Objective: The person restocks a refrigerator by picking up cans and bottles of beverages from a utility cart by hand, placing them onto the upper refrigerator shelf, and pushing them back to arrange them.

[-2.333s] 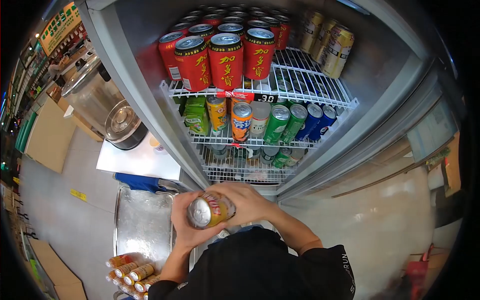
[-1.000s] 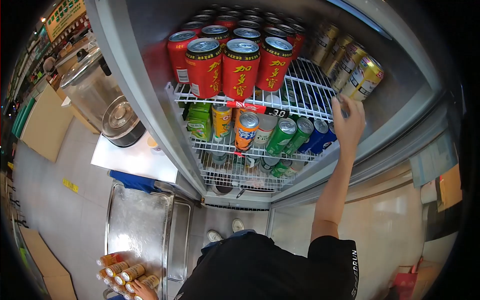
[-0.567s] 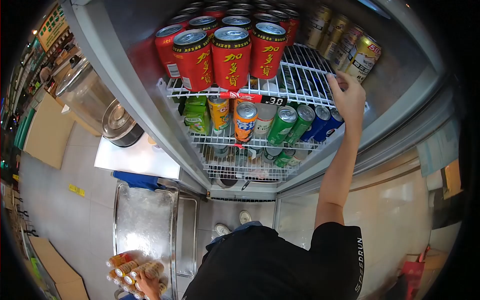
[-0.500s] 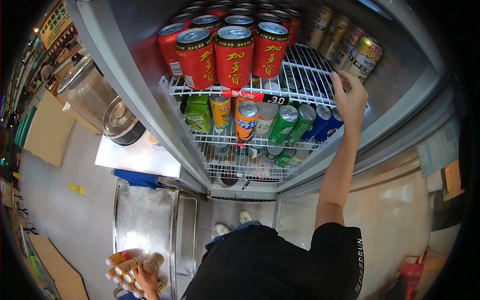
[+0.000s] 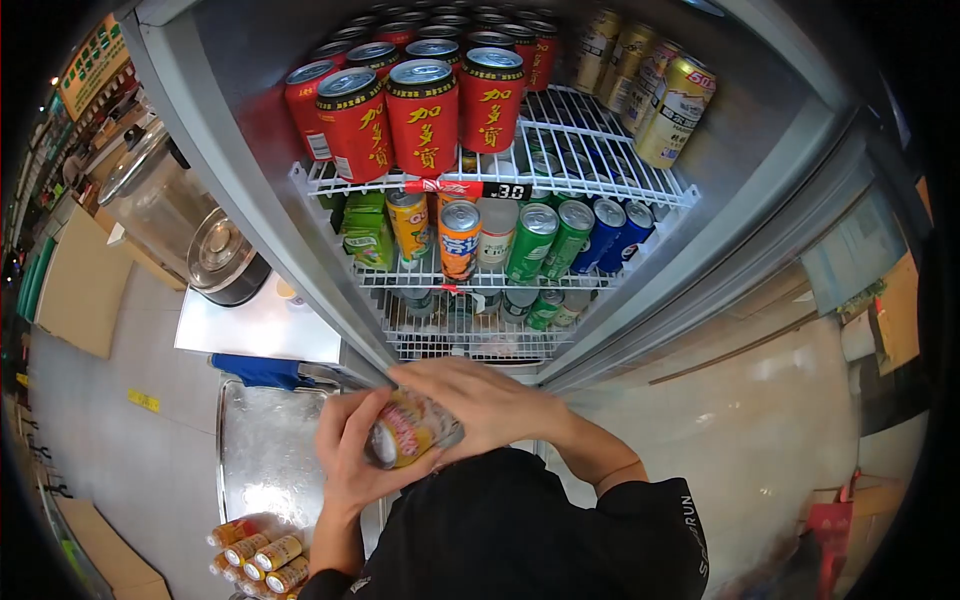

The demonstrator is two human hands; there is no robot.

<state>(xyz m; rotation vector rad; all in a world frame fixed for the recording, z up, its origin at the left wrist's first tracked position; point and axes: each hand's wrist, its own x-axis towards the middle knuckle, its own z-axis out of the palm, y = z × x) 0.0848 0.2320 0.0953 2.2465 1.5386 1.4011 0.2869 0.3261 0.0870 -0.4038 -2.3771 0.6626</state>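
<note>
My left hand and my right hand are both closed round a drink can in front of my chest. The can lies tilted, one pale end facing left, and its gold and pinkish label is smeared by motion. Beyond my hands stands the opened fridge, whose top wire shelf carries several red cans on the left. A row of gold beer cans runs along the shelf's right side. Below my left hand, several gold cans lie stacked on their sides on a metal cart.
Lower fridge shelves hold green cans, blue cans, an orange can and green cartons. A clear-lidded container stands on a white counter at left. A blue cloth lies at the cart's far end.
My right hand has come down from the top shelf to my chest. My left hand has risen from the cart's can stack, and both now hold one can. The camera view has shifted slightly.
</note>
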